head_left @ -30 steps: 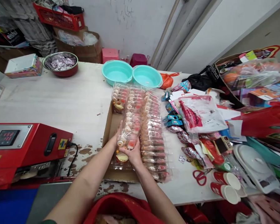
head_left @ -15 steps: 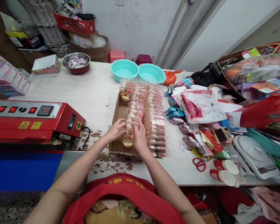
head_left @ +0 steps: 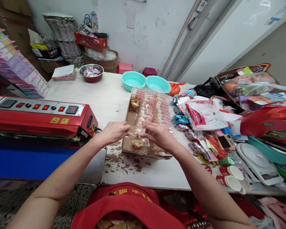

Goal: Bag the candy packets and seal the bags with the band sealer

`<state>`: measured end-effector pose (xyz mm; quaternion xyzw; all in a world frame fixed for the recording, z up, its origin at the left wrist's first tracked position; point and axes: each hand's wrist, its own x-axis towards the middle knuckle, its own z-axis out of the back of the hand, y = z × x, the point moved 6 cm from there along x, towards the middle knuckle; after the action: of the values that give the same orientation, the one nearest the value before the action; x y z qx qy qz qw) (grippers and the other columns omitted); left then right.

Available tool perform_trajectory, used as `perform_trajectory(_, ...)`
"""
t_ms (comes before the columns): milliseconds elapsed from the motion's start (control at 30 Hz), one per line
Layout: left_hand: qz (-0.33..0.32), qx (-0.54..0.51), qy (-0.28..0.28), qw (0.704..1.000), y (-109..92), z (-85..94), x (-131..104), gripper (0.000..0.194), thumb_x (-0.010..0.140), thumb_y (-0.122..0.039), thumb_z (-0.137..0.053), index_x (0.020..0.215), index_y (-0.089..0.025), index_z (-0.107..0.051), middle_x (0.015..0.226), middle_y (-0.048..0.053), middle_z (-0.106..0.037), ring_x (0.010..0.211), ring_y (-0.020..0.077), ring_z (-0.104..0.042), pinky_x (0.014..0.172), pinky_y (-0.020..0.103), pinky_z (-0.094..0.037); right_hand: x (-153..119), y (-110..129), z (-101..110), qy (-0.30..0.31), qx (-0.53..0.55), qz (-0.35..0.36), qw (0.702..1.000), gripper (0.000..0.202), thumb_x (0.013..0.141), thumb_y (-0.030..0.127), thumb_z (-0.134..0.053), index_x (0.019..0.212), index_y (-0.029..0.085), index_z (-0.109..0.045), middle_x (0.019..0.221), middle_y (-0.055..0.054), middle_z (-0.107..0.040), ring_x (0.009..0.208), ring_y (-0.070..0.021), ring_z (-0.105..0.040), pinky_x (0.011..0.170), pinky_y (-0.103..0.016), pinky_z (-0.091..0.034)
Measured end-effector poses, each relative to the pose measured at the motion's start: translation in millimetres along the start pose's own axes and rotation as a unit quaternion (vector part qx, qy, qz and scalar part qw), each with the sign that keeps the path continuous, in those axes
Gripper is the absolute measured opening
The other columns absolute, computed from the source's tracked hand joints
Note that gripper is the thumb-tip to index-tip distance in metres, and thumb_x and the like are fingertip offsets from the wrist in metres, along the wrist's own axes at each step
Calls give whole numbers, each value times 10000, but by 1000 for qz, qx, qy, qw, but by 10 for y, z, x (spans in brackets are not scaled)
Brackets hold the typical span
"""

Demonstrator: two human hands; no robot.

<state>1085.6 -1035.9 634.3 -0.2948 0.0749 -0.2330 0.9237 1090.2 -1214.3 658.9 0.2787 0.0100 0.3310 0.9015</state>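
Since both hands were busy at the same spot, it was pretty easy to follow from where I stood. The left hand (head_left: 115,131) had its fingers bunched in a narrow pinch on one side of a clear packet (head_left: 137,131), and the right hand (head_left: 160,137) pinched the other side. That packet was at the near end of a shallow cardboard box (head_left: 132,118), though glare made its contents hard to read. More clear packs (head_left: 161,109) stood in tight rows along the right part of the box, plus a few in the far left corner. Two teal bowls (head_left: 133,83) sat side by side just behind it. Off to the left was a red machine (head_left: 83,121) with lit switches, and on the right, past a messy heap of bags (head_left: 202,116), a white scale (head_left: 255,156) and some paper cups (head_left: 232,182)
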Motion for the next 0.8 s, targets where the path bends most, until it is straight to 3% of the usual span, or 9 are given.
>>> perform_trajectory(67,7,-46,-42,998,-7,260,-155,101,811,-332,-651,781,-236,-645,972,32,-629,938,230,-602,826,322,-422,12,149,108,-15,33,14,999,129,813,349,-689,799,221,-685,877,-46,-711,791,-190,-655,739,-299,-489)
perform_trajectory(167,-26,-175,-86,980,-109,548,-388,184,761,-359,-702,726,-193,-632,1178,53,-611,1064,240,-583,907,353,-431,27,390,244,-67,120,29,990,177,810,377,-686,722,224,-671,1041,-59,-710,951,-216,-663,843,-346,-497)
perform_trajectory(233,-6,-316,-126,940,-114,642,-526,216,746,-350,-713,705,-168,-604,1129,81,-644,999,229,-621,858,353,-473,61,541,248,-98,194,16,976,182,800,372,-697,706,220,-664,1090,-65,-702,1018,-231,-652,879,-375,-496)
perform_trajectory(300,47,-454,-172,873,-21,626,-657,207,732,-321,-726,798,-163,-609,1001,84,-693,854,203,-658,768,342,-509,133,658,130,-104,287,-12,952,181,782,368,-715,712,211,-660,1010,-71,-726,980,-234,-670,836,-374,-519)
perform_trajectory(400,143,-563,-223,783,271,427,-880,358,650,-295,-789,945,-152,-647,906,84,-723,715,181,-662,681,316,-521,282,722,-273,-88,429,-76,896,224,715,389,-766,704,192,-660,855,-66,-744,850,-223,-695,745,-350,-548)
perform_trajectory(600,352,-608,-288,651,1114,-250,-1494,298,491,-292,-847,687,-112,-712,753,100,-722,631,170,-642,562,254,-492,452,630,-1475,-16,528,-227,818,305,508,372,-871,645,163,-694,751,-59,-742,676,-185,-676,671,-314,-554)
perform_trajectory(700,397,-590,-357,606,1451,-504,-1711,244,488,-270,-834,615,-129,-681,620,63,-684,536,147,-598,504,242,-459,467,627,-1983,18,536,-282,795,331,454,365,-883,622,158,-687,727,-62,-738,635,-180,-664,635,-308,-547)
perform_trajectory(800,411,-582,-397,579,1712,-661,-1806,235,534,-285,-814,613,-142,-646,535,22,-639,476,125,-561,488,232,-443,518,651,-2321,21,543,-325,774,366,410,358,-892,615,155,-666,626,-44,-708,553,-169,-635,552,-290,-522)
